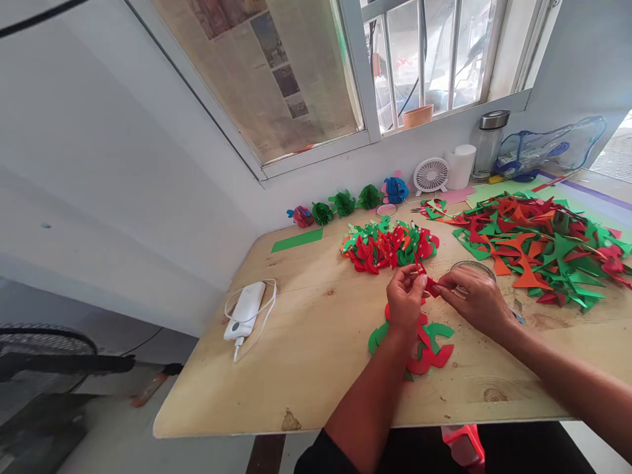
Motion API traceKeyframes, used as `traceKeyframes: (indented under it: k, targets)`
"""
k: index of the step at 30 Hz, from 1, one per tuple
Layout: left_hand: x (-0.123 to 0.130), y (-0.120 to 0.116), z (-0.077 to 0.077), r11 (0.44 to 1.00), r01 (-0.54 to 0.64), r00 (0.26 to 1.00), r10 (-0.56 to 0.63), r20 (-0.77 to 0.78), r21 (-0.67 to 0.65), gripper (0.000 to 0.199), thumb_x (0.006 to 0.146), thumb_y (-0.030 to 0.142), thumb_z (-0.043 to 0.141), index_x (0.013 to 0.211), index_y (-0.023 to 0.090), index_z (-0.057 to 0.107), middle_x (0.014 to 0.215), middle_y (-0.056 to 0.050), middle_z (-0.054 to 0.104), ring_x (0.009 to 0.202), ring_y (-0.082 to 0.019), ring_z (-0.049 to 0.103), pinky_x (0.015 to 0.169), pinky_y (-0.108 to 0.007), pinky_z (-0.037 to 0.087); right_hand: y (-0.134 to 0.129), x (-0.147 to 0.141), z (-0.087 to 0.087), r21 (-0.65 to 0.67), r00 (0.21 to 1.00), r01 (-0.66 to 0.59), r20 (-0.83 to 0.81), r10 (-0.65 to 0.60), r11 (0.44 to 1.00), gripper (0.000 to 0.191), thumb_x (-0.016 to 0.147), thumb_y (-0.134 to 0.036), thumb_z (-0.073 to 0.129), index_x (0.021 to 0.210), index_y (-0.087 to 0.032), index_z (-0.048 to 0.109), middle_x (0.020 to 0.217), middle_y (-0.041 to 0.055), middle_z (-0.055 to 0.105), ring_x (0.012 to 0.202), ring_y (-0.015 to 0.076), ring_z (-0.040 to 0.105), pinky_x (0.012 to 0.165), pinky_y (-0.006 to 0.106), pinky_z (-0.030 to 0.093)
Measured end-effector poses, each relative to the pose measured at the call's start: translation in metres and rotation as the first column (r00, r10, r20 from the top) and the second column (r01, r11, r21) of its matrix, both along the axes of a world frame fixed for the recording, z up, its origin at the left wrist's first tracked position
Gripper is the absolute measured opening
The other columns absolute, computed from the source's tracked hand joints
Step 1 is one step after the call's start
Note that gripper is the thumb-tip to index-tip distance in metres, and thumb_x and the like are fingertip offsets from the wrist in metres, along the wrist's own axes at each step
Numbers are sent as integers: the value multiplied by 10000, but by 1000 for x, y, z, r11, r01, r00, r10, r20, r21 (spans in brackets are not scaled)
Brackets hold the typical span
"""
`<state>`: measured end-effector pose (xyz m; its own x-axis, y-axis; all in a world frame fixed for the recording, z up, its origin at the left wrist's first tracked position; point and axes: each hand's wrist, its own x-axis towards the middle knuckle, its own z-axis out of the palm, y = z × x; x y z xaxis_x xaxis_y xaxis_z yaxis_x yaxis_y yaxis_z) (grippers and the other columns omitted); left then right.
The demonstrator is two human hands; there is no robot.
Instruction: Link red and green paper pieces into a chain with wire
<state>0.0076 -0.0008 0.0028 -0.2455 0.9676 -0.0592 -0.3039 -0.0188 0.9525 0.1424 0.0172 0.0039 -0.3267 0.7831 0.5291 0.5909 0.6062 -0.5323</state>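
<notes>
Both hands meet over the wooden table, holding one small folded red paper piece [432, 288] between them. My left hand [407, 294] pinches its left part, thumb against fingers. From the right, my right hand [469, 293] grips its other end with the fingertips. Loose red and green paper cutouts [438, 337] lie below and partly behind my left hand and forearm. Just beyond the hands sits a cluster of folded red and green paper pieces [380, 250]. A round clear-rimmed item [474, 264] is partly hidden behind my right hand.
A large heap of red, orange and green scraps [548, 243] covers the table's right side. A white power bank [248, 303] with a cable lies left. Paper ornaments [344, 203], a small fan [431, 176] and a glass bottle [488, 148] stand along the wall.
</notes>
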Motion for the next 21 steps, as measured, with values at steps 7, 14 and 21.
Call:
traceKeyframes:
  k: [7,14,21]
  targets:
    - [-1,3,-3,1000,11,997,-9,81,-24,275,648,251,597,902,148,617,678,-34,651,592,-136,613,573,-246,489,-1,-1,1,-90,998,-40,-52,35,995,253,831,-409,536,668,-223,590,633,29,611,597,159,537,574,291,383]
    - [-2,2,1,999,11,990,-5,143,-44,286,600,200,584,878,153,631,658,-18,647,593,-129,607,617,-253,492,-3,-2,5,-162,993,-55,-110,37,985,319,844,-459,492,674,-218,616,633,33,620,590,153,528,582,294,390]
    - [-1,1,4,999,-22,988,28,151,-44,188,586,227,680,749,139,642,606,2,622,532,-87,561,607,-225,467,0,0,8,-238,992,-10,-127,-21,971,354,826,-485,501,642,-206,615,544,3,544,524,133,455,511,278,346]
